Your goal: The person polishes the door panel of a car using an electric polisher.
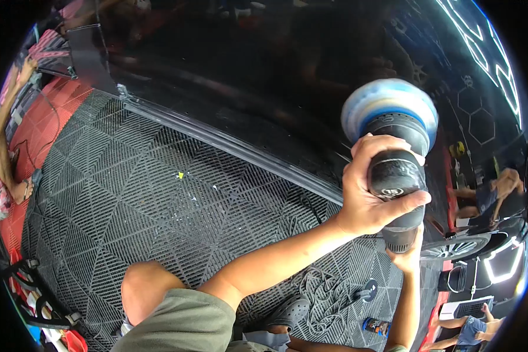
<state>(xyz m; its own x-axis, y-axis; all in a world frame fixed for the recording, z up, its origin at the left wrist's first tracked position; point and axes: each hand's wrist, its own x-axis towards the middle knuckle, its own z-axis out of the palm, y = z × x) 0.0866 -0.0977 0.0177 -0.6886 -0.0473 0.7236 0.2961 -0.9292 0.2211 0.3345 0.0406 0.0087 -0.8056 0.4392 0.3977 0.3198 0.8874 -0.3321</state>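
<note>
A black dual-action polisher (399, 173) with a blue-and-white round pad (387, 105) is held up against the glossy black car panel (264, 64). The pad's face is blurred and turned toward the paintwork. My left hand (366, 190) wraps over the polisher's body, thumb across its near side. Beneath it, my right hand (409, 252) grips the rear end of the handle, its fingers partly hidden behind the tool.
Grey grated floor tiles (146, 193) run along the car's sill (229, 146). A coiled cord (328, 299), a dark bottle (375, 326) and a clog (290, 311) lie low in view. Another person's leg (3, 170) shows at far left. A car wheel (454, 247) stands right.
</note>
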